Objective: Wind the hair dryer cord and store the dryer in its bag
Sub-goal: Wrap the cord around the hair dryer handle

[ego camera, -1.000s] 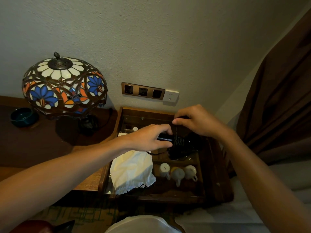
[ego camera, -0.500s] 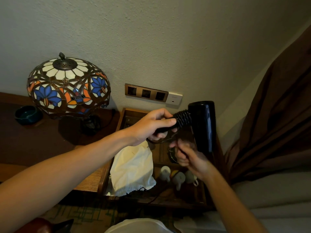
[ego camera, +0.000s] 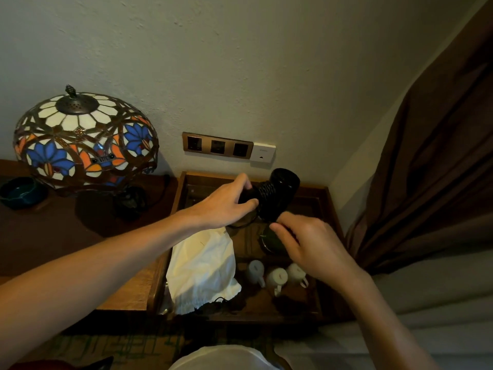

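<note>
Winding step's underway. The left hand [ego camera: 224,206] is clamping its grip round the handle of the hair dryer [ego camera: 277,193], holding it up over the open wooden drawer [ego camera: 330,206], w/ cord [ego camera: 266,190] coils already wrapped at the handle. The right hand [ego camera: 312,247] is pinching what's prob. the loose cord just below the dryer, though it's too dark there to be sure. The white bag [ego camera: 202,265] is lying in the drawer's left side, beside three small cups [ego camera: 277,276]. Next move, I'd judge: bringing the remaining cord round the handle, then opening the bag. Plug end isn't visible.
</note>
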